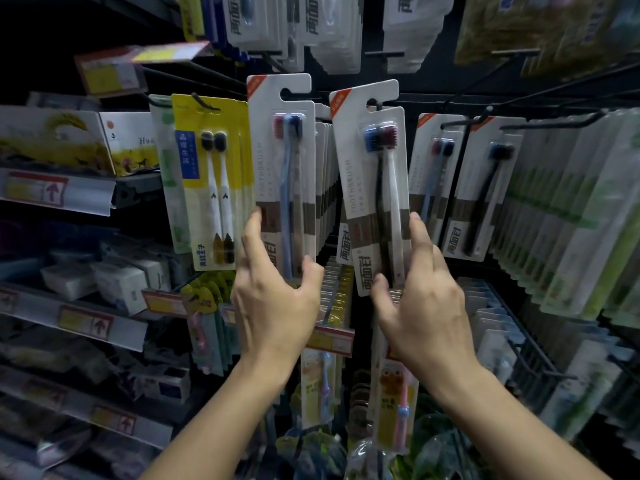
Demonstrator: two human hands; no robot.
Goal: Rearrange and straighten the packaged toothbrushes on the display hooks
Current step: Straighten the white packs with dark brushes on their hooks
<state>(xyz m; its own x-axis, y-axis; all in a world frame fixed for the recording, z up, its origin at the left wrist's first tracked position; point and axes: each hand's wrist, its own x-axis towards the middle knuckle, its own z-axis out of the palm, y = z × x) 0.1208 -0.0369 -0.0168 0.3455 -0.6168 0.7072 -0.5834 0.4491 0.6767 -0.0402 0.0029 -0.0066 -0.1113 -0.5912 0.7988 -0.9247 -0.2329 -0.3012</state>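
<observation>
reaching up from the bottom of the view, your 2 bare forearms lead to the hands at the middle of the rack. your left hand [273, 303] pinches the lower part of a white toothbrush pack [282, 174] between thumb on its right edge and fingers on its left edge; this pack stands nearly upright, its hanging slot at the top close to a black hook [291, 95]. your right hand [420, 306] grips a second white pack [374, 188] the same way at its lower end, thumb on the left edge and fingers on the right; this one leans with its top to the left. just left of your left hand hangs a yellow 2-brush pack [211, 181]. behind and to the right, more white packs [474, 188] hang in rows on hooks, and blurred shelves [69, 199] with price labels sit at far left.
</observation>
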